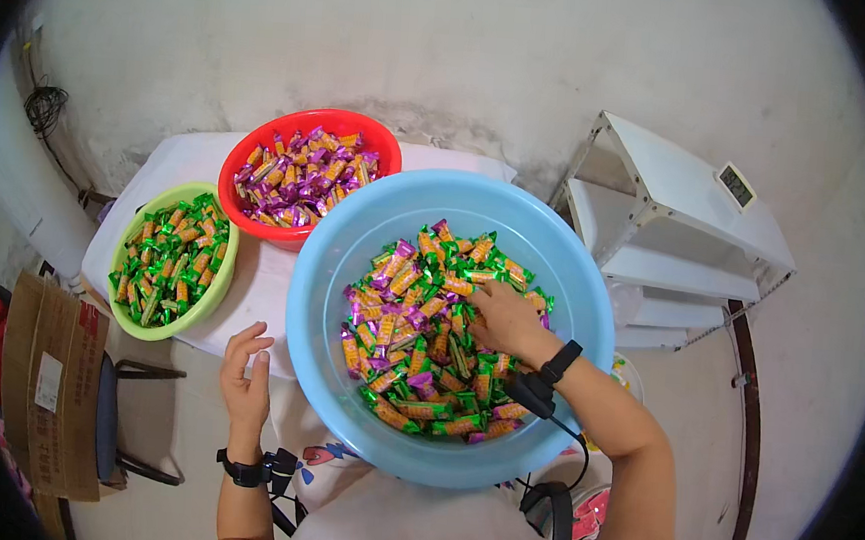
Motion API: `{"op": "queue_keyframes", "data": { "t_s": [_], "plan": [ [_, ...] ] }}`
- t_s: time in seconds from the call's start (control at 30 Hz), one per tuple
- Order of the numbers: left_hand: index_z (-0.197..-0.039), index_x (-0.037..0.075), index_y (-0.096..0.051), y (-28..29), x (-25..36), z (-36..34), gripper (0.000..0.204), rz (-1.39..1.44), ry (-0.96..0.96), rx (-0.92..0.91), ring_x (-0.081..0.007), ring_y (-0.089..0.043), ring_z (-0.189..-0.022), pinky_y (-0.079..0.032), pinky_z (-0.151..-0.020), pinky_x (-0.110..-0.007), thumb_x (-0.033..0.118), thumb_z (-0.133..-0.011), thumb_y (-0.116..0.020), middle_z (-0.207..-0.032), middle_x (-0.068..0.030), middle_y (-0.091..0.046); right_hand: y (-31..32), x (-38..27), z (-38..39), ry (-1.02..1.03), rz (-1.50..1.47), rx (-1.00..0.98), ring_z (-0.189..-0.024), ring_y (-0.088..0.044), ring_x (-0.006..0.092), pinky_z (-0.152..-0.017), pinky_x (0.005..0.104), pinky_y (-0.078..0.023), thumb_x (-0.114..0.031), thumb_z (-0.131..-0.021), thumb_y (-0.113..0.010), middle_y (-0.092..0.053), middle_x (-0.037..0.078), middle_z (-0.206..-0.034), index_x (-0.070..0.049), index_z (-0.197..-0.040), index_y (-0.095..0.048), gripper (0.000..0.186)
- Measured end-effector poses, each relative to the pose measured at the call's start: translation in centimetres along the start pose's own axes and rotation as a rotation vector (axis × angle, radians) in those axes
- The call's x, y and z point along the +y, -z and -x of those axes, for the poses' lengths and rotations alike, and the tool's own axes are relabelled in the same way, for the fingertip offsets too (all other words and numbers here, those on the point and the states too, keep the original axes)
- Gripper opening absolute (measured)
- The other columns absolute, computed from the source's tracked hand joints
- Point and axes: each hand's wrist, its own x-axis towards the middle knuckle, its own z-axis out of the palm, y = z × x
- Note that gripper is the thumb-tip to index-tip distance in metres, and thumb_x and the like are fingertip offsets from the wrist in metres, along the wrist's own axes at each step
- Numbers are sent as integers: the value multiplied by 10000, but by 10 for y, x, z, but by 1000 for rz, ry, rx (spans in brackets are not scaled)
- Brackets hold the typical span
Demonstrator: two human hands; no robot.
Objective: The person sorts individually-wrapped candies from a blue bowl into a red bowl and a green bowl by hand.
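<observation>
A large light-blue basin (318,252) in front of me holds a mixed heap of small wrapped candies (416,359), some in green wrappers and some in purple, all with orange middles. Inside it, on the right part of the heap, my right hand (507,321) has its fingers bent around a green-wrapped candy (459,285); the fingertips are partly hidden. To the left of the basin, my left hand (247,377) is raised in the air, loosely curled with thumb and fingers apart, and it holds nothing.
On the white-covered table (188,158), a red basin (386,146) holds purple-wrapped candies and a light-green basin (212,300) holds green-wrapped ones. A white shelf rack (675,247) carrying a small digital display (735,187) stands at right. Lower left are a cardboard box (48,394) and a chair (109,418).
</observation>
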Motion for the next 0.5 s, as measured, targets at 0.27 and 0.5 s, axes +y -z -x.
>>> {"op": "queue_keyframes", "data": {
  "t_s": [0.27, 0.5],
  "plan": [
    [-915, 17, -635, -14, 24, -6, 146, 72, -23, -16, -268, -530, -1073, -378, -945, -372, 51, -822, -527, -1123, -150, -586, -3, -29, -6, 276, 366, -172, -888, -541, 283, -714, 428, -450, -444, -731, -632, -573, 127, -910, -55, -865, -681, 414],
    [-960, 33, -639, -9, 48, -3, 163, 236, -80, -137, -251, -569, -993, -421, -877, -342, 119, -854, -551, -1057, -124, -621, 51, -58, -7, 8, -616, -211, -658, -549, 82, -561, 255, -431, -119, -782, -657, -566, 28, -730, -58, -1062, -569, 300]
  ]
}}
